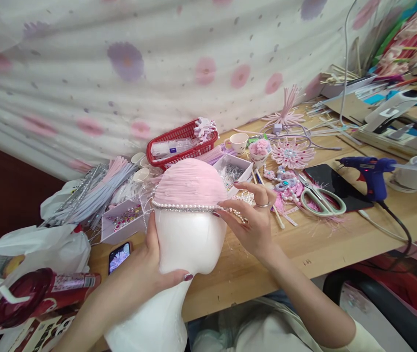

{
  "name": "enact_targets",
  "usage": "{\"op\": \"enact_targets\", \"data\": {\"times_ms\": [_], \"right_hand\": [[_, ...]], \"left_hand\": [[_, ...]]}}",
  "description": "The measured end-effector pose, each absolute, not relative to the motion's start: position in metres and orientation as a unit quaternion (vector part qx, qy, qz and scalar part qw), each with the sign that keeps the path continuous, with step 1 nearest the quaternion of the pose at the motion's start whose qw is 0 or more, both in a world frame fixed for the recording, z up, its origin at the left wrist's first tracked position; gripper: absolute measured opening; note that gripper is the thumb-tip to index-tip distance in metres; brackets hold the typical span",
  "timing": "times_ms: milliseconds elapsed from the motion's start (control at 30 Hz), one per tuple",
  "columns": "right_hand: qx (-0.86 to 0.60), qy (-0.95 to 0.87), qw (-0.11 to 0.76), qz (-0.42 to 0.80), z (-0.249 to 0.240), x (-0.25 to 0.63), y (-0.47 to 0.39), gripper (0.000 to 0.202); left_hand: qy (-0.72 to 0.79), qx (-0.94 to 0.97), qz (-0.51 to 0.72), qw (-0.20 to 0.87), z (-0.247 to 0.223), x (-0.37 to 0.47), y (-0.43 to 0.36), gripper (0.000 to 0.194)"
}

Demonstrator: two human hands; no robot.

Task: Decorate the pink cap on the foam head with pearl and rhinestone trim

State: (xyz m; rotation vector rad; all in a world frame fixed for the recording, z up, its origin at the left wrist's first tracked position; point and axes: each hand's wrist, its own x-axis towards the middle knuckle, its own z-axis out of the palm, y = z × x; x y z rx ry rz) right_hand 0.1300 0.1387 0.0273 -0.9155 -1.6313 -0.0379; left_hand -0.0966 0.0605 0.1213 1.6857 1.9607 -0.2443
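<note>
Head view: my L grip (151, 264) clamped on white mannequin head (189, 239); R grip (254, 222) pinching pearl strand (182, 206), best taut along pink cap (191, 182).

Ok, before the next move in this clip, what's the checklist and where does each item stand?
1. White mannequin head steadied: ok, left hand braces it.
2. Pearl strand along the front edge of the pink covering: ok.
3. Strand fit around the far side: cannot tell, hidden.
4. Right hand free: not ok, its fingertips are at the strand.
5. Glue gun hot: cannot tell; a red light shows.
6. Scissors away from both hands: ok, on the table.
</note>
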Motion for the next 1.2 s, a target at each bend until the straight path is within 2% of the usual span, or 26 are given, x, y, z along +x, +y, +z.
{"op": "enact_targets", "data": {"times_ms": [367,667,833,1033,1200], "right_hand": [[-0.39,-0.702,0.595,-0.007,0.026,0.128,0.139,0.008],[-0.384,-0.709,0.591,0.001,0.026,0.128,0.139,0.008],[-0.379,-0.72,0.581,-0.013,0.025,0.126,0.138,0.015],[-0.387,-0.714,0.583,-0.022,0.022,0.124,0.137,0.022],[-0.382,-0.716,0.584,-0.035,0.02,0.124,0.138,0.024]], "left_hand": [[0.729,0.625,-0.082,0.268,0.121,-0.095,0.06,0.125],[0.723,0.641,-0.05,0.254,0.106,-0.105,0.059,0.133],[0.716,0.659,-0.026,0.229,0.104,-0.107,0.058,0.13],[0.729,0.622,-0.054,0.279,0.112,-0.1,0.06,0.13],[0.735,0.632,-0.039,0.242,0.109,-0.099,0.059,0.129]]}}
